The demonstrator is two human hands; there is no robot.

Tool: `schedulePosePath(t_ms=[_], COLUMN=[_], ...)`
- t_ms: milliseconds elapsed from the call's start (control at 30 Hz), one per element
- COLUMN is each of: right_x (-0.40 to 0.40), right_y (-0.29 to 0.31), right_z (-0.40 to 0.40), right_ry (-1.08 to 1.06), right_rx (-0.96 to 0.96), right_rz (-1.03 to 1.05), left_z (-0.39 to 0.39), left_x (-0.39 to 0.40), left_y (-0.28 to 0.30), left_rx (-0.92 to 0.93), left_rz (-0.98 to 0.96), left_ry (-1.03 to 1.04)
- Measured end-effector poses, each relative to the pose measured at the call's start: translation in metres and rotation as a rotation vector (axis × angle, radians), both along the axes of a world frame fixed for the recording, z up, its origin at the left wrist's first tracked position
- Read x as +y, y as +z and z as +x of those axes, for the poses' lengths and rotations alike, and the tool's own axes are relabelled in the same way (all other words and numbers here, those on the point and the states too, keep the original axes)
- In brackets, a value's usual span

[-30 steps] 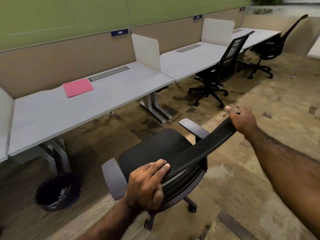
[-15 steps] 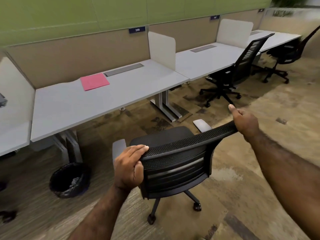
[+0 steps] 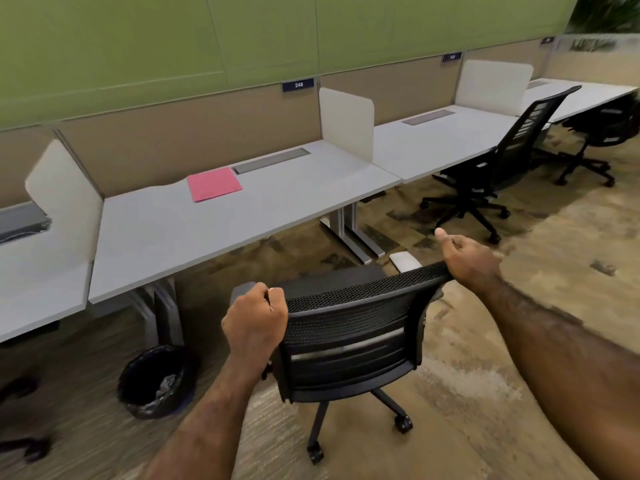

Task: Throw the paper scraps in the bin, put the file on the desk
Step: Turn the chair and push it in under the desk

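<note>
— Reading anything from where you stand?

— You can read one tag: the blue plate [image 3: 298, 85] on the partition says 248. A second plate [image 3: 452, 57] farther right is too blurred to read.

— Where are your hands?

— Your left hand [image 3: 255, 318] is fisted around the left top corner of the black chair [image 3: 349, 337]; your right hand [image 3: 467, 258] clamps the right corner, thumb up.

— And the file?

— The pink file [image 3: 214, 184] lies flat on the desk [image 3: 194, 230], near its back edge, just beside the grey cable slot [image 3: 271, 160].

— The bin?

— The black bin [image 3: 156, 381] stands on the carpet under the desk's front edge, beside the desk leg [image 3: 162, 313], left of your chair. Crumpled material shows inside.

— Room to move?

— You have open carpet [image 3: 502, 341] to your right, and floor between chair and desk.
</note>
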State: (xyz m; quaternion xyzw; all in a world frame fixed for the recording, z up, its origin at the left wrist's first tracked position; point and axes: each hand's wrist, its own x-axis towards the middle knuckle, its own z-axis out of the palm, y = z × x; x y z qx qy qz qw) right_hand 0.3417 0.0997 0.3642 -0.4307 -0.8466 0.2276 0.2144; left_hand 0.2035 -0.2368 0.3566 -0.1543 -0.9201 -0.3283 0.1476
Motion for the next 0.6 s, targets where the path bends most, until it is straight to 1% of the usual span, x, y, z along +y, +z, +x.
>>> schedulePosePath(t_ms=[67, 133, 200, 267, 333, 467, 600], right_x=[0.055, 0.055, 0.057, 0.063, 0.083, 0.113, 0.13], right_y=[0.005, 0.007, 0.008, 0.01, 0.01, 0.001, -0.001], right_z=[-0.072, -0.079, -0.077, -0.083, -0.107, -0.152, -0.206], right_ry=[0.035, 0.073, 0.155, 0.251, 0.365, 0.451, 0.567], right_rx=[0.011, -0.023, -0.034, -0.029, -0.059, -0.147, -0.219], right_rz=[-0.033, -0.051, -0.06, -0.096, -0.151, -0.139, -0.113], left_z=[-0.062, -0.068, -0.071, -0.076, -0.088, -0.11, -0.14], left_x=[0.056, 0.054, 0.042, 0.037, 0.043, 0.056, 0.062], left_y=[-0.003, 0.001, 0.0, 0.001, -0.004, -0.005, -0.005], left_rx=[-0.036, -0.094, -0.11, -0.165, -0.202, -0.277, -0.276], left_rz=[-0.009, -0.045, -0.116, -0.172, -0.225, -0.283, -0.255], left_ry=[0.103, 0.143, 0.133, 0.114, 0.103, 0.069, 0.123])
